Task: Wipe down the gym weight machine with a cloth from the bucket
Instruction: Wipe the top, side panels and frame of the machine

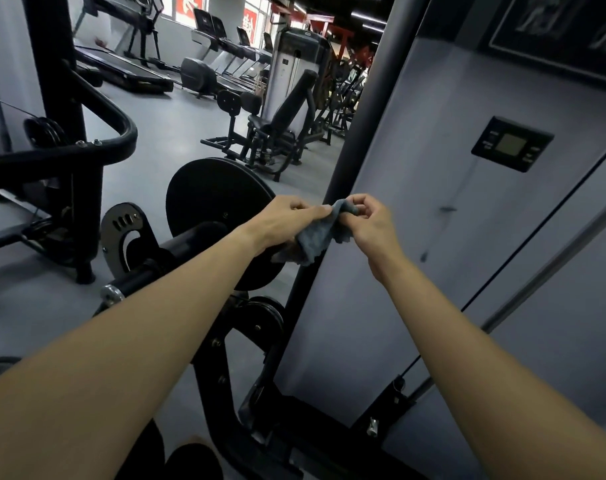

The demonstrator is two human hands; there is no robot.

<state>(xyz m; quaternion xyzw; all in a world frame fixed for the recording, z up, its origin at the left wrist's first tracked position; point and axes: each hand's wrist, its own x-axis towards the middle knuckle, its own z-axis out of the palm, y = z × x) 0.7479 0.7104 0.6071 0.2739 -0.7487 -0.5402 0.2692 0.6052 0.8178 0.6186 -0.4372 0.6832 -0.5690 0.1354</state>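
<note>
Cloth (320, 233): plain mid-grey, unpatterned. Machine panel (416, 202): flat pale blue-grey, crossed by a thin black line. Upright post (357, 133) and round disc (218, 202): matte black. Display (511, 144): black surround, dull grey-green screen, small pale lettering. Bar end cap (112, 293): bright silver on a black bar. Floor (149, 161): uniform light grey. Window sign (187, 3): red with white characters. Far machine's shroud (291, 71): silver-grey with a dark top.
</note>
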